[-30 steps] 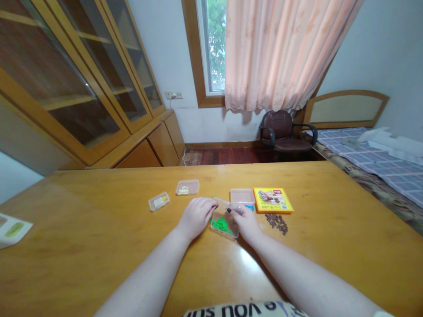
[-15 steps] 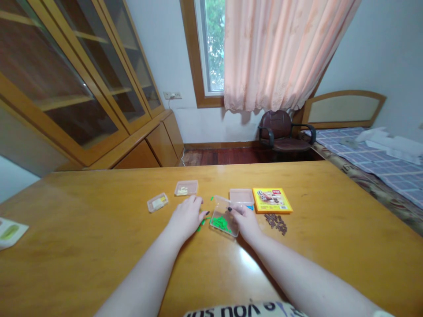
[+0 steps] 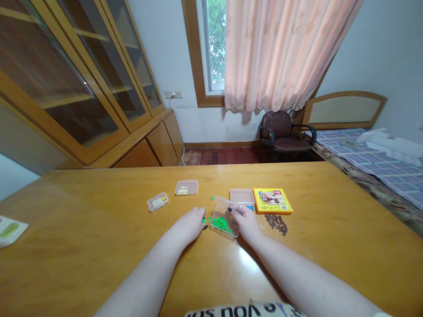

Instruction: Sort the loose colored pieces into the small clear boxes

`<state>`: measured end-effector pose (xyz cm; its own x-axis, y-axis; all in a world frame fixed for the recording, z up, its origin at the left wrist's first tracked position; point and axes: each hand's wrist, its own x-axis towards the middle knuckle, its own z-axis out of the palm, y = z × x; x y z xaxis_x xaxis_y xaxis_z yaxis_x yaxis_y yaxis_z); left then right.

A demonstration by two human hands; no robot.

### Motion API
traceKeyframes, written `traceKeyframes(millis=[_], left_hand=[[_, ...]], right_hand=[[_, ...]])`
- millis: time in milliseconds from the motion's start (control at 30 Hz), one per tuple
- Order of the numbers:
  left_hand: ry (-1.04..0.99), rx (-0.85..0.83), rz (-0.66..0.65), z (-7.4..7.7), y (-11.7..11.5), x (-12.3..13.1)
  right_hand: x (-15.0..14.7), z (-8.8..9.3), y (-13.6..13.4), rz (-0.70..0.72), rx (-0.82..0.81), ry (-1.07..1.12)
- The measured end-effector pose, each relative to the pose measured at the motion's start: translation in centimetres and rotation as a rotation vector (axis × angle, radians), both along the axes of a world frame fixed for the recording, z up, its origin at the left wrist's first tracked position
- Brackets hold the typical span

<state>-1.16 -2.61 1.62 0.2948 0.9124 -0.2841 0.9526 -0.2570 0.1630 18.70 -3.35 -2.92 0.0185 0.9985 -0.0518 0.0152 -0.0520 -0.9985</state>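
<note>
A small clear plastic box (image 3: 224,223) with its lid raised lies on the wooden table (image 3: 99,237) and holds several green pieces (image 3: 220,224). My right hand (image 3: 245,221) grips the box's right side, fingers curled on its rim. My left hand (image 3: 189,226) rests on the table just left of the box, its fingertips pinched at a loose green piece (image 3: 207,219). Another green piece (image 3: 212,198) lies farther back.
Beyond the hands stand two small clear boxes with pale pieces (image 3: 158,201) (image 3: 187,187), a pinkish box (image 3: 242,196), a yellow box (image 3: 272,200) and a heap of brown pieces (image 3: 277,222). A white card (image 3: 9,229) lies at the table's left edge.
My left hand let go of the box, slid left and then back toward me onto loose green pieces. The right hand and box stayed put.
</note>
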Motion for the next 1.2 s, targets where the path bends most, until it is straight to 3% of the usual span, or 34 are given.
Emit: traceKeyframes(millis=[567, 867, 1200], left_hand=[[-0.017, 0.029, -0.060, -0.1, 0.3, 0.1], [-0.024, -0.003, 0.029, -0.5, 0.6, -0.7], [-0.060, -0.024, 0.034, 0.6, 0.4, -0.2]], right_hand=[[-0.1, 0.6, -0.1, 0.030, 0.011, -0.028], [-0.1, 0.2, -0.2, 0.054, 0.050, -0.083], [0.0, 0.6, -0.5, 0.077, 0.065, -0.128]])
